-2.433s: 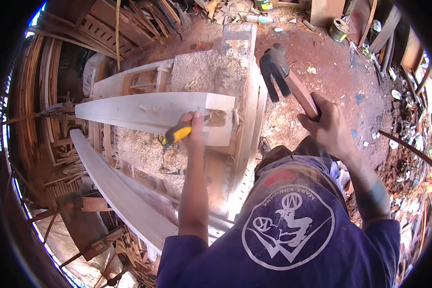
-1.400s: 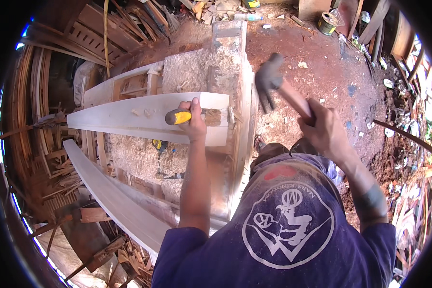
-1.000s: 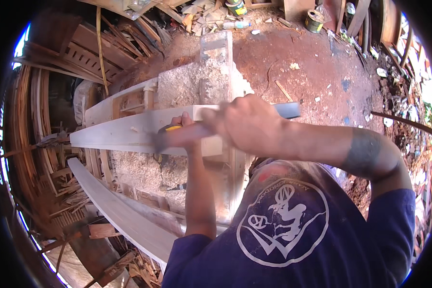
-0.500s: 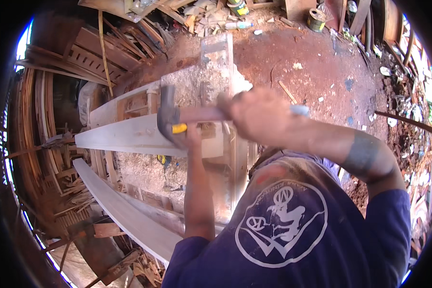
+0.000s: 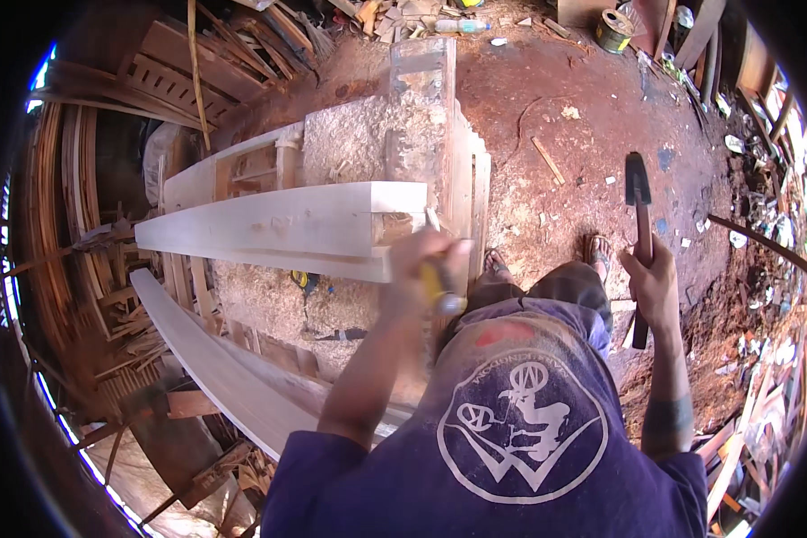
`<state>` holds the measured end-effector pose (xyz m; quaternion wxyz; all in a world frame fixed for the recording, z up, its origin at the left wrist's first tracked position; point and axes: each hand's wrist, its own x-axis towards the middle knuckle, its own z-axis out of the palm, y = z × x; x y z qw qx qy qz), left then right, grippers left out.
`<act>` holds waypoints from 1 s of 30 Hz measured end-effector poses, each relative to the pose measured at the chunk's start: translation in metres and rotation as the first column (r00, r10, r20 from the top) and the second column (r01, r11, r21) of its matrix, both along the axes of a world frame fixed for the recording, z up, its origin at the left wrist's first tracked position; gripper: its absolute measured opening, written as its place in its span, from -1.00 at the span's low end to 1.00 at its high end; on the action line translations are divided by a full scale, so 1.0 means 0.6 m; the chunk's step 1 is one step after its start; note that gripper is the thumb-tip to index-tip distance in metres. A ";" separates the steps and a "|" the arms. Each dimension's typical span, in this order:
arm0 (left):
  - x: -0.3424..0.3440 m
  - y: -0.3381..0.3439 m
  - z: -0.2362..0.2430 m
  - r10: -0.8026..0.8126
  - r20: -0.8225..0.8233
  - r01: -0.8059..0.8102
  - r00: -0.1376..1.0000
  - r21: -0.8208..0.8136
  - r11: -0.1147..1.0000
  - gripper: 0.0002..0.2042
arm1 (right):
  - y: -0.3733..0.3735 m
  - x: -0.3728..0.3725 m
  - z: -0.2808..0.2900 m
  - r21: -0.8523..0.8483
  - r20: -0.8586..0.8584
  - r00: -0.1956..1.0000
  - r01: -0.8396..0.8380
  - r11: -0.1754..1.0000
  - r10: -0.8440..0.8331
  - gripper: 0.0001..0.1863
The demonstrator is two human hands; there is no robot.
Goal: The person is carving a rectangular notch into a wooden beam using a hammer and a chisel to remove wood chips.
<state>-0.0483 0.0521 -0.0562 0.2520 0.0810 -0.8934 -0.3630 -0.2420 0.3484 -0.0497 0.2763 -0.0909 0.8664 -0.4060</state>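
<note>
My left hand (image 5: 421, 264), blurred by motion, is closed on a yellow-and-black handled tool (image 5: 444, 289), likely a chisel, beside the right end of a pale tapered timber (image 5: 260, 220). That end has a cut recess (image 5: 390, 229), partly behind my hand. My right hand (image 5: 655, 278) grips a claw hammer (image 5: 638, 184) by its wooden handle, held upright out to the right, away from the timber. The timber lies across a shaving-covered wooden workbench (image 5: 341, 134).
A second long pale curved board (image 5: 188, 341) lies nearer me, with a tape measure (image 5: 300, 282) between the timbers. Stacked planks (image 5: 63, 206) line the left, scrap wood and a tin (image 5: 614, 31) the back. My sandalled feet (image 5: 596, 251) are on the littered dirt floor.
My right hand has swung from over the timber out to the right with the hammer. My left hand has moved right, to the timber's end, with the yellow-handled tool.
</note>
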 end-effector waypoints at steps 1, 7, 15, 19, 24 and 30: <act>-0.024 0.018 -0.005 -0.066 0.034 0.060 0.997 0.156 0.986 -0.84 | 0.002 0.006 -0.002 -0.031 0.072 0.995 0.072 0.997 -0.070 -0.81; -0.097 0.041 -0.063 -0.071 0.079 0.084 0.994 -0.177 0.981 -0.79 | 0.023 0.062 -0.039 -0.078 0.229 0.942 0.267 0.961 -0.243 -0.82; -0.065 0.037 -0.112 -0.001 0.228 0.059 0.974 -0.248 0.967 -0.80 | 0.047 0.099 -0.072 -0.068 0.278 0.911 0.336 0.939 -0.306 -0.80; -0.068 0.038 -0.125 -0.040 0.284 0.115 0.958 -0.252 0.961 -0.72 | 0.043 0.097 -0.069 -0.079 0.251 0.915 0.343 0.936 -0.314 -0.82; -0.073 0.043 -0.116 0.033 0.294 0.049 0.955 -0.268 0.962 -0.73 | 0.060 0.091 -0.052 -0.149 0.160 0.892 0.445 0.883 -0.423 -0.89; -0.094 0.041 -0.112 0.133 0.115 -0.105 0.984 -0.222 0.969 -0.85 | 0.034 0.127 -0.045 -0.779 -0.076 0.805 0.320 0.539 -0.589 -0.86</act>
